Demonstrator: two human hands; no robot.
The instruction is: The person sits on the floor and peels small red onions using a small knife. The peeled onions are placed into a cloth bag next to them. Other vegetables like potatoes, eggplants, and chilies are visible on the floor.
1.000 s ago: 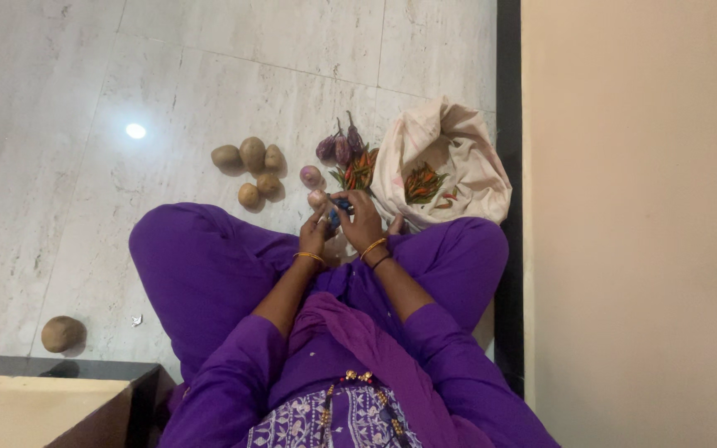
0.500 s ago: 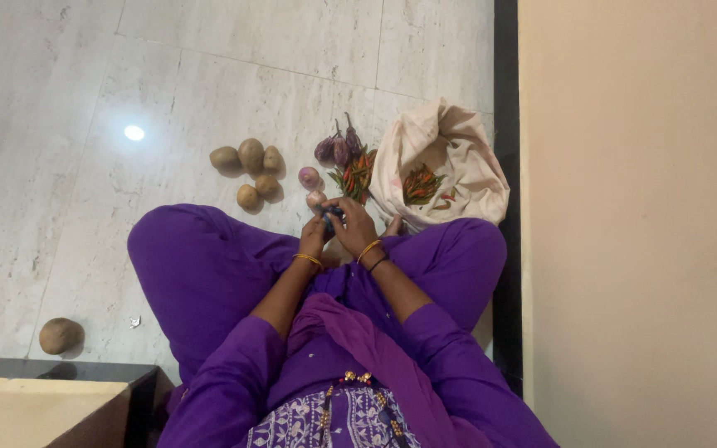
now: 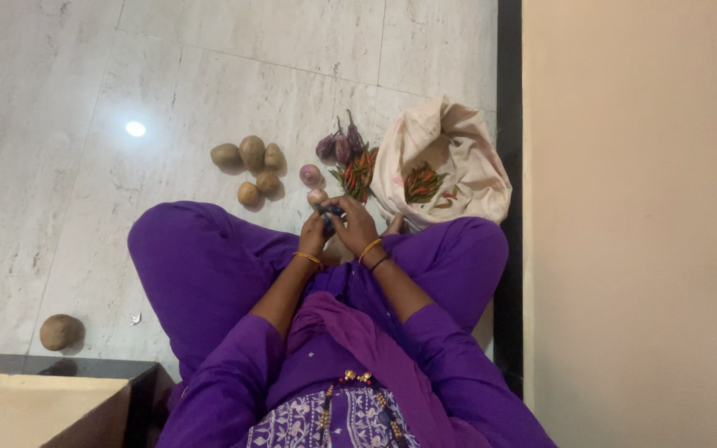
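Note:
I sit cross-legged on a pale marble floor in purple clothes. My left hand (image 3: 314, 235) and my right hand (image 3: 355, 222) meet in front of my lap, both closed around a small dark blue object (image 3: 329, 212) that is mostly hidden by my fingers. Just beyond my hands lie two small onions (image 3: 311, 175), a loose pile of red and green chillies (image 3: 358, 172) and a few small purple brinjals (image 3: 338, 147). To the right an open cream cloth bag (image 3: 466, 170) holds more chillies (image 3: 422, 182).
A cluster of several potatoes (image 3: 251, 166) lies on the floor to the left of the onions. One lone potato (image 3: 60, 331) rests far left near a dark-edged low table (image 3: 51, 398). A beige wall (image 3: 641, 224) with a black skirting strip borders the right side.
My hands have drawn closer together around the small blue object and shifted slightly; the vegetables and the bag have stayed where they were.

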